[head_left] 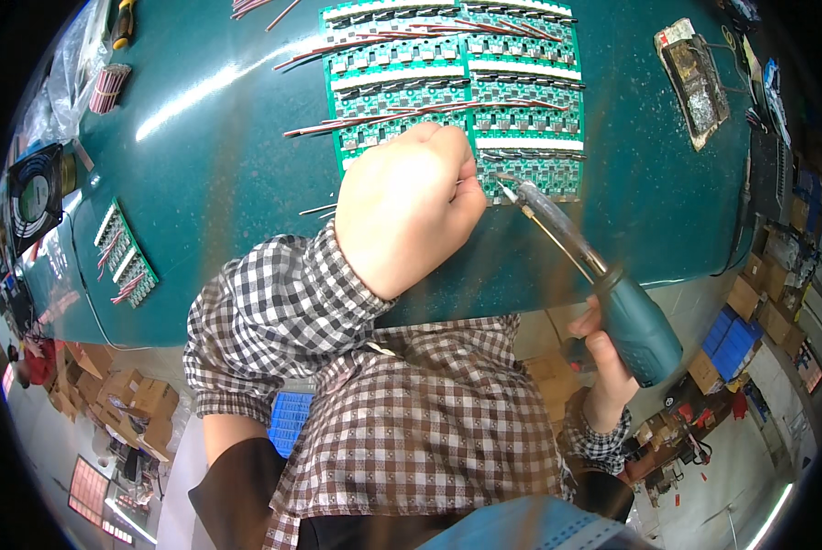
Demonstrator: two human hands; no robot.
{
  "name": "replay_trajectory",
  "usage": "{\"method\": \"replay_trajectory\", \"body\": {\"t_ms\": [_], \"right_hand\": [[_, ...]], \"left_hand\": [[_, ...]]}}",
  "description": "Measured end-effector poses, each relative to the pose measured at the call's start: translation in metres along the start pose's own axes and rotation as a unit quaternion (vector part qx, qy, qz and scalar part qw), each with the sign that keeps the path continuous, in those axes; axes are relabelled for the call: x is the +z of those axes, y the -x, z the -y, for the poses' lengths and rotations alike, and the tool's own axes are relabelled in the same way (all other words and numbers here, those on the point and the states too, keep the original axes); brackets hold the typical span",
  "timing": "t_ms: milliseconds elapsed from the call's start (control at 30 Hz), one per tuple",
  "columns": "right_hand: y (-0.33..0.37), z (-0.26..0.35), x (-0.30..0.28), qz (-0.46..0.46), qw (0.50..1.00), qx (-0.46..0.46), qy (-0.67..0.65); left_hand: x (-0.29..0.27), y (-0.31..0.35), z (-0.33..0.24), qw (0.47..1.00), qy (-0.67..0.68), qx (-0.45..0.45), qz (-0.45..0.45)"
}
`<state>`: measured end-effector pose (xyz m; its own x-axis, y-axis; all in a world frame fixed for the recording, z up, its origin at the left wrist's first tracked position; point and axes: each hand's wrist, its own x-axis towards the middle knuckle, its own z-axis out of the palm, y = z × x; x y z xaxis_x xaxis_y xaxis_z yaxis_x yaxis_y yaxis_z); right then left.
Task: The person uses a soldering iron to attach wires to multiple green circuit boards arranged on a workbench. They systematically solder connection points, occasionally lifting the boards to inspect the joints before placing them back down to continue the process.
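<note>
My left hand (415,206) is closed in a pinch over the lower part of a green circuit board panel (525,119). What its fingertips hold is hidden. Thin wire ends (317,211) poke out beside its wrist. My right hand (608,362) grips the green handle of a soldering iron (635,321). Its metal shaft slants up and left, with the tip at the panel's lower rows, close to my left fingertips. Red and black wires (365,119) lie in bunches across the panel, between rows of white strips and small components.
A smaller circuit board (126,255) with wires lies at left, near a black fan (37,197). A wire bundle (110,87) and a screwdriver (124,23) are at upper left. At upper right sits a soiled metal tray (692,82). Cardboard boxes (136,403) stand on the floor.
</note>
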<state>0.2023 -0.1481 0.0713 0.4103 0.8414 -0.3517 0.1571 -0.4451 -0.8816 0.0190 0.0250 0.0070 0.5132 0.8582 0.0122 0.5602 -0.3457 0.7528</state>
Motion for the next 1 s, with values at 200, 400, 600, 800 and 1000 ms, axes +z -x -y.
{"method": "replay_trajectory", "body": {"t_ms": [200,400,600,800,1000], "right_hand": [[-0.001,-0.004,-0.005,0.026,0.996,0.013,-0.085],[0.0,-0.002,-0.01,0.039,0.993,0.05,-0.101],[0.0,-0.009,-0.013,0.051,0.994,0.014,-0.1],[0.0,-0.008,-0.007,0.027,0.999,0.011,-0.043],[-0.003,-0.009,-0.009,0.039,0.998,-0.013,-0.05]], "left_hand": [[0.0,0.0,0.0,1.0,0.0,0.0,0.0],[-0.001,0.001,-0.001,1.0,-0.016,-0.006,0.002],[-0.001,0.002,-0.001,1.0,-0.012,0.0,0.007],[0.003,0.007,-0.003,1.0,-0.006,-0.006,-0.016],[0.007,0.009,-0.001,0.999,-0.009,0.011,-0.038]]}}
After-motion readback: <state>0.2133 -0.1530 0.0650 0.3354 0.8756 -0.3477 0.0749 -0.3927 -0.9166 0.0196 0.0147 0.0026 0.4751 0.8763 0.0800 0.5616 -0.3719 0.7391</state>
